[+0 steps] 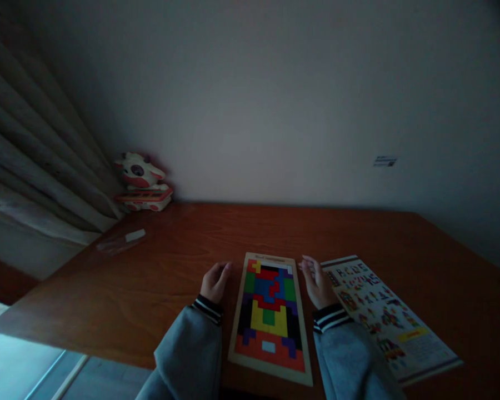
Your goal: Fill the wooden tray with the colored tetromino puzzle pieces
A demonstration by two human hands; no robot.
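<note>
A wooden puzzle board (233, 340) lies flat on the brown table, filled with interlocking blocks in red, blue, green, yellow, black, purple and orange. Near its lower end is a pale rectangle (269, 347), and a white patch sits at its top right. Just left of the board, my left hand (216, 282) rests with its fingers curled; whether anything is inside them is hidden. My right hand (318, 282) is at the board's right side, fingers loosely apart and holding nothing. Beneath and beyond my right wrist lies a printed pattern sheet (394, 319).
A cow-shaped toy (144, 180) stands at the table's back left corner by the curtain (37, 150). Clear plastic packaging with a white label (135, 235) lies in front of it. A wall borders the table's (170, 278) back edge.
</note>
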